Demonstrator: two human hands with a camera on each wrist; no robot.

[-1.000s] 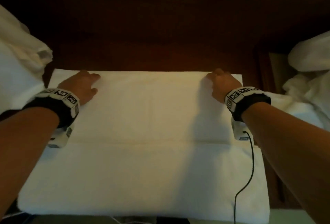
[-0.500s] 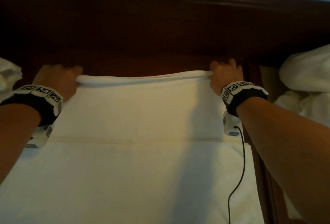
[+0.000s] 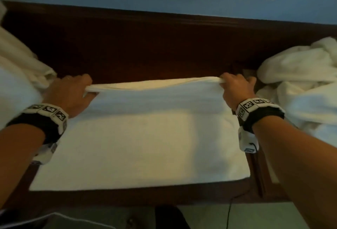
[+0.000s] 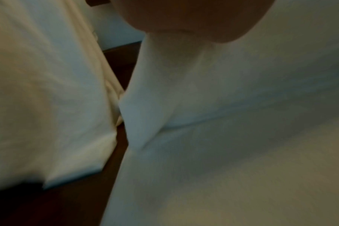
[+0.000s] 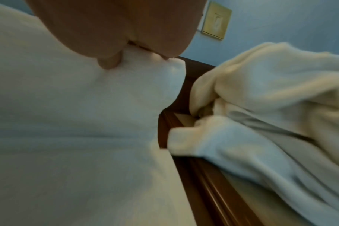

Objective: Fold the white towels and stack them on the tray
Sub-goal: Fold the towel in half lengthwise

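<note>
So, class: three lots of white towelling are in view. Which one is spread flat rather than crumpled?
The middle towel, gripped at its far corners by the left hand and right hand. The left heap and right heap lie crumpled.

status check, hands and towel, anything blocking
Left hand and right hand grip the towel at its far corners, far edge lifted. Loose towels beside it, none blocking.

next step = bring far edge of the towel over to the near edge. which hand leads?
Probably neither: left hand and right hand each grip a far corner of the towel, lifted level. Both should pull together.
</note>
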